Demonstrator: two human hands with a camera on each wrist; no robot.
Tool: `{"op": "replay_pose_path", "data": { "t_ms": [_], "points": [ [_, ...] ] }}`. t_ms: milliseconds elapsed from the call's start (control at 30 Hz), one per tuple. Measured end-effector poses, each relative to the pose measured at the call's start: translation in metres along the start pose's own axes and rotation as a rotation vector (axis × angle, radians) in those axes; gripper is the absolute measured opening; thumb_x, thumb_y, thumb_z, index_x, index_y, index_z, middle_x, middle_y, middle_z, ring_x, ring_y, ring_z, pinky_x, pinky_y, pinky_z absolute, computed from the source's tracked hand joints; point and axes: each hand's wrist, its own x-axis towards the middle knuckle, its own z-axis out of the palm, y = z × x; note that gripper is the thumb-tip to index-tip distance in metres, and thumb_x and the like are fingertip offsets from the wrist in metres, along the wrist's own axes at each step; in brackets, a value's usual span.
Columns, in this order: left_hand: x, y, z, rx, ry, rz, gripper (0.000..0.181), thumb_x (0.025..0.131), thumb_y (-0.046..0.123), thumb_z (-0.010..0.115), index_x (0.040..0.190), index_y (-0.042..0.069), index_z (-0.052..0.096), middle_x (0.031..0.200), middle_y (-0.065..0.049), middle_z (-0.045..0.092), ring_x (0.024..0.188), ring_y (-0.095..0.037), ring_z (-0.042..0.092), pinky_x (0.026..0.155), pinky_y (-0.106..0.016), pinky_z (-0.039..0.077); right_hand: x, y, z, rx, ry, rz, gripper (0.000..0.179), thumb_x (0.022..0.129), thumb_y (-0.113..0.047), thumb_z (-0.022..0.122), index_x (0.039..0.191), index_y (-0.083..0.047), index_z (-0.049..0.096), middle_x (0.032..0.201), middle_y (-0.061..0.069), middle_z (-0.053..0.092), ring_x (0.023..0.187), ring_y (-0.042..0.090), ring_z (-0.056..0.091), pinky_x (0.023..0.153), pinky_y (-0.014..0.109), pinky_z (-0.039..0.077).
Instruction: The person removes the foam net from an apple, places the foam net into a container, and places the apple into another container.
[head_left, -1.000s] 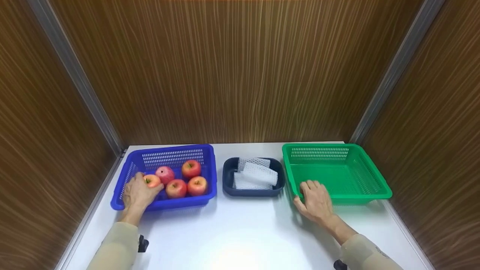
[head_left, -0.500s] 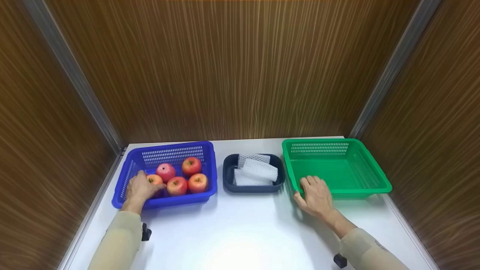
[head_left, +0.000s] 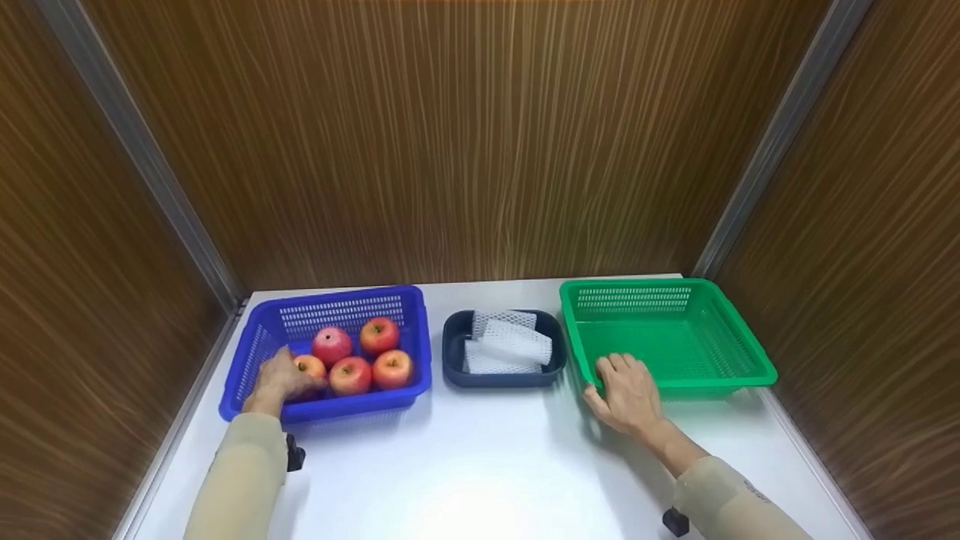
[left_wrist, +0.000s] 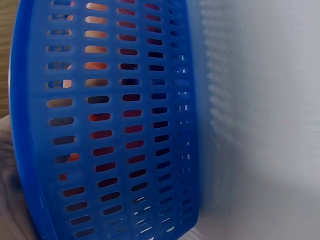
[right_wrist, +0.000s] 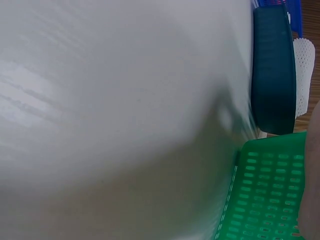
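Note:
In the head view, my left hand (head_left: 279, 382) reaches into the blue basket (head_left: 352, 409) at its front left. Its fingers and thumb curve round a yellow-red apple (head_left: 309, 366), partly covering it. Several more red apples (head_left: 350, 375) sit beside it, one showing its underside. My right hand (head_left: 628, 396) grips the front rim of the green basket (head_left: 720, 391) near its left corner, fingers inside and thumb outside. The left wrist view shows the slotted wall of the blue basket (left_wrist: 115, 105), with the apples glimpsed through the holes.
Between the baskets stands a small dark blue tub (head_left: 502, 381) with white foam net sleeves (head_left: 514, 343) in it. All three containers rest on a white table (head_left: 480, 457). Wood-grain panels (head_left: 480, 150) enclose it at the back and sides.
My left hand and its apple have sunk slightly lower and closer to the neighbouring apples. My right hand keeps its grip on the green basket. The head view has shifted a little.

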Motion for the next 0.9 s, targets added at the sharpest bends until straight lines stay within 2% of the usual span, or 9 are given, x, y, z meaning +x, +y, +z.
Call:
{"op": "replay_pose_path", "data": {
  "t_ms": [233, 367, 467, 567, 733, 900],
  "points": [
    [-0.005, 0.001, -0.002, 0.023, 0.001, 0.03, 0.107, 0.084, 0.041, 0.091, 0.156, -0.018, 0.039, 0.15, -0.046, 0.055, 0.142, -0.061, 0.054, 0.124, -0.073, 0.043, -0.001, 0.002, 0.003, -0.008, -0.003, -0.01, 0.031, 0.088, -0.037, 0.064, 0.093, -0.006, 0.063, 0.084, 0.008, 0.057, 0.078, 0.031, 0.05, 0.07, 0.045, 0.043],
    [-0.011, 0.009, -0.004, 0.058, 0.041, 0.041, 0.093, 0.09, 0.041, 0.079, 0.156, -0.013, 0.043, 0.147, -0.043, 0.056, 0.137, -0.057, 0.055, 0.12, -0.074, 0.044, 0.0, 0.004, 0.002, -0.023, 0.013, -0.03, 0.029, 0.088, -0.036, 0.064, 0.092, -0.008, 0.06, 0.084, 0.008, 0.058, 0.079, 0.031, 0.052, 0.07, 0.045, 0.045],
    [-0.017, 0.017, -0.004, 0.102, 0.111, 0.063, 0.087, 0.091, 0.038, 0.069, 0.158, -0.012, 0.043, 0.15, -0.043, 0.053, 0.14, -0.06, 0.054, 0.119, -0.076, 0.043, 0.0, 0.004, 0.003, -0.029, 0.031, -0.038, 0.029, 0.087, -0.036, 0.063, 0.092, -0.008, 0.06, 0.084, 0.009, 0.058, 0.078, 0.032, 0.052, 0.069, 0.045, 0.045],
    [-0.023, 0.027, 0.0, 0.125, 0.211, 0.098, 0.079, 0.094, 0.036, 0.068, 0.155, -0.01, 0.048, 0.149, -0.043, 0.054, 0.14, -0.063, 0.053, 0.117, -0.078, 0.044, 0.0, 0.004, 0.003, -0.033, 0.048, -0.04, 0.029, 0.086, -0.036, 0.063, 0.091, -0.008, 0.06, 0.083, 0.009, 0.057, 0.078, 0.032, 0.052, 0.068, 0.045, 0.045],
    [-0.031, 0.04, 0.016, 0.141, 0.399, 0.22, 0.06, 0.098, 0.034, 0.071, 0.138, -0.01, 0.061, 0.134, -0.041, 0.064, 0.126, -0.062, 0.06, 0.107, -0.075, 0.05, 0.0, 0.002, 0.003, -0.034, 0.06, -0.04, 0.029, 0.086, -0.036, 0.063, 0.09, -0.008, 0.059, 0.082, 0.008, 0.057, 0.077, 0.032, 0.052, 0.068, 0.045, 0.044],
    [-0.041, 0.054, 0.037, 0.138, 0.517, 0.336, 0.048, 0.099, 0.032, 0.071, 0.128, -0.006, 0.065, 0.122, -0.034, 0.067, 0.115, -0.056, 0.062, 0.096, -0.069, 0.053, 0.001, 0.001, 0.002, -0.032, 0.032, -0.028, 0.029, 0.087, -0.037, 0.063, 0.091, -0.008, 0.059, 0.084, 0.009, 0.058, 0.079, 0.032, 0.052, 0.069, 0.045, 0.044]
  ]
}}
